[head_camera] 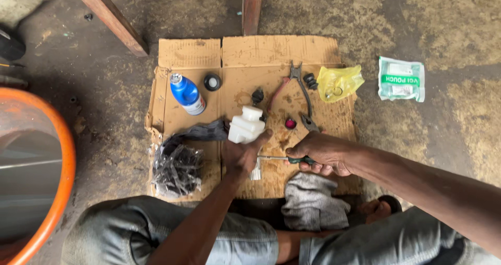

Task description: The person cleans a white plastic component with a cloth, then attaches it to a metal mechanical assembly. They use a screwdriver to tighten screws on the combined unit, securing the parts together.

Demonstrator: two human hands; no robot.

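My left hand grips a white plastic reservoir with a small cap on top, held over a flattened cardboard sheet. My right hand is closed on a green-handled screwdriver, whose metal shaft points left toward the underside of the reservoir. A small white part shows just below my left hand.
On the cardboard lie a blue bottle, black cap, red-handled pliers, a red round piece, yellow plastic bag, black plastic bundle and dark cloth. A grey rag sits by my knees. A green-white pouch lies right; an orange-rimmed tub stands left.
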